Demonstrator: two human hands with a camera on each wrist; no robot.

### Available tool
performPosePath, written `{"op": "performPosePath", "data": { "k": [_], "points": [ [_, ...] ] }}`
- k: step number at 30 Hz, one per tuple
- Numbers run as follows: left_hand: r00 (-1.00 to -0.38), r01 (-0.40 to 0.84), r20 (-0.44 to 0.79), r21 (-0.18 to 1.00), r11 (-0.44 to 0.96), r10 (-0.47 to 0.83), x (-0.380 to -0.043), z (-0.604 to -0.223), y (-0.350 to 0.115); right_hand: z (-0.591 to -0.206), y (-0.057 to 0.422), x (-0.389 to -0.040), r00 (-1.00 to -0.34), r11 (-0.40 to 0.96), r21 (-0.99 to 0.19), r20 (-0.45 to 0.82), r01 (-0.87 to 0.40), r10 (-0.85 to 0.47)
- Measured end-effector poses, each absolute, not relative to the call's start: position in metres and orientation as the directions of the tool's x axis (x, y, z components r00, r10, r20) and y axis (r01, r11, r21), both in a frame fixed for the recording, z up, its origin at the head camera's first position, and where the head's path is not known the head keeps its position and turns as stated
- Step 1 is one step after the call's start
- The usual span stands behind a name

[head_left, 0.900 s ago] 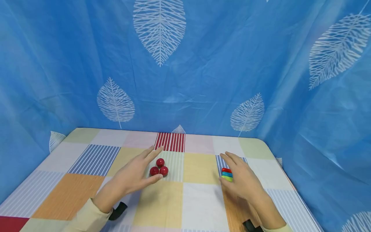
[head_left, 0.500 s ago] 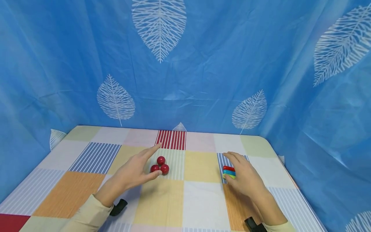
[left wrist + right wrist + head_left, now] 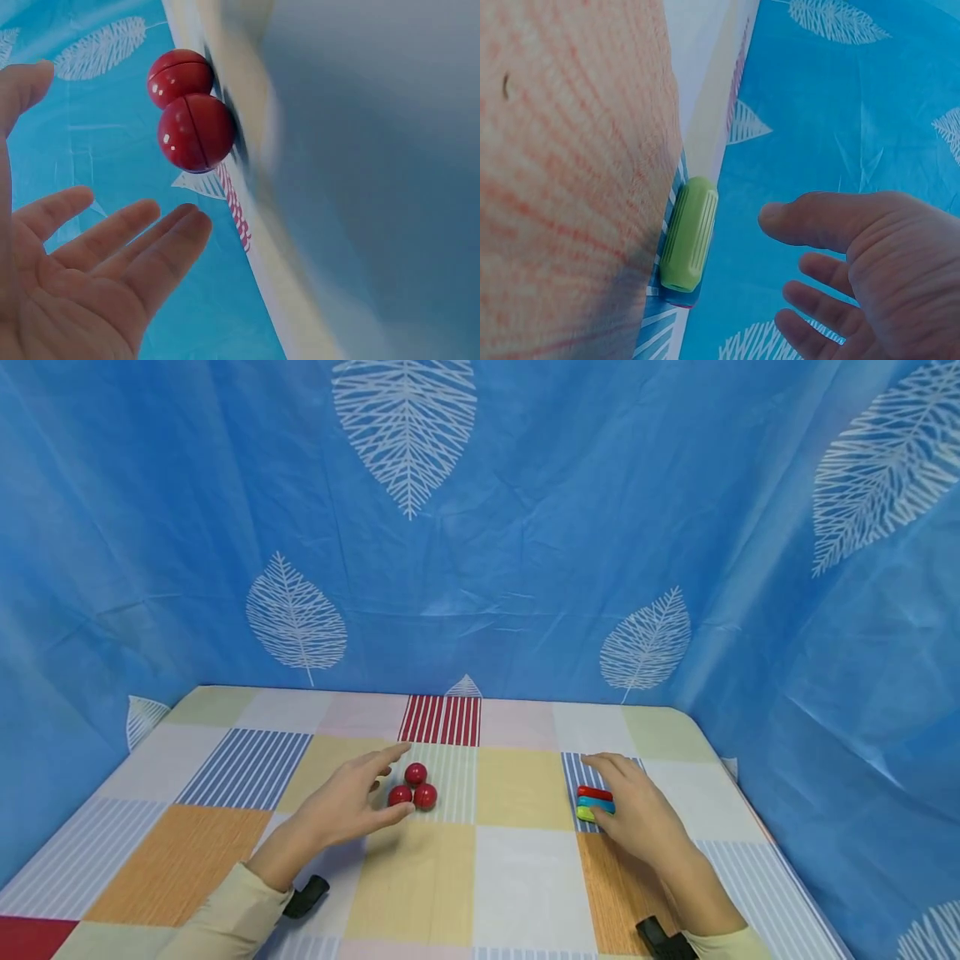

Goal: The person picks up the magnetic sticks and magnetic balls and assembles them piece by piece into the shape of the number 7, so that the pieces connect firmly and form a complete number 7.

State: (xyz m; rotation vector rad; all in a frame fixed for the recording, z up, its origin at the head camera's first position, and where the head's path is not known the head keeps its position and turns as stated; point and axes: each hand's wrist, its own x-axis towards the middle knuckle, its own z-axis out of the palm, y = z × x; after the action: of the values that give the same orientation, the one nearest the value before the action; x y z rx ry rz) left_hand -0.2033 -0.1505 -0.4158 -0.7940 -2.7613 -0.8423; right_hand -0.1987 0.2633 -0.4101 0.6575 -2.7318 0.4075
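Three shiny red balls (image 3: 425, 797) sit together in a small triangle on the cloth, left of the middle. Beside them is my left hand (image 3: 339, 802), fingers spread and thumb apart, holding nothing. Two red balls (image 3: 196, 133) show in the left wrist view, each with a seam line. On the right, small ribbed blocks lie side by side: a red one (image 3: 595, 793), a blue one (image 3: 596, 805) and a lime green one (image 3: 690, 234). My right hand (image 3: 637, 814) hovers just right of them with relaxed fingers and holds nothing. It partly hides their right ends.
A patchwork tablecloth (image 3: 521, 877) covers the table. Blue curtains (image 3: 525, 527) with white leaf prints enclose the back and sides. Dark wrist mounts (image 3: 306, 897) show below both hands.
The fingers of my left hand have bent in slightly beside the balls. My right hand has shifted a little to the right, so more of the blocks shows. Balls and blocks stay in place.
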Motion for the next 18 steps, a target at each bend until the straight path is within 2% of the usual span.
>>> {"op": "performPosePath", "data": {
  "k": [12, 18],
  "points": [
    [-0.868, 0.493, 0.212, 0.478, 0.727, 0.449, -0.2063, -0.4213, -0.149, -0.414, 0.264, -0.1987, -0.872, 0.868, -0.214, 0.32, -0.448, -0.372],
    [-0.869, 0.494, 0.215, 0.447, 0.746, 0.446, -0.2078, -0.4238, -0.1486, -0.4144, 0.2645, -0.2007, -0.875, 0.865, -0.22, 0.301, -0.45, -0.378]
  ]
}}
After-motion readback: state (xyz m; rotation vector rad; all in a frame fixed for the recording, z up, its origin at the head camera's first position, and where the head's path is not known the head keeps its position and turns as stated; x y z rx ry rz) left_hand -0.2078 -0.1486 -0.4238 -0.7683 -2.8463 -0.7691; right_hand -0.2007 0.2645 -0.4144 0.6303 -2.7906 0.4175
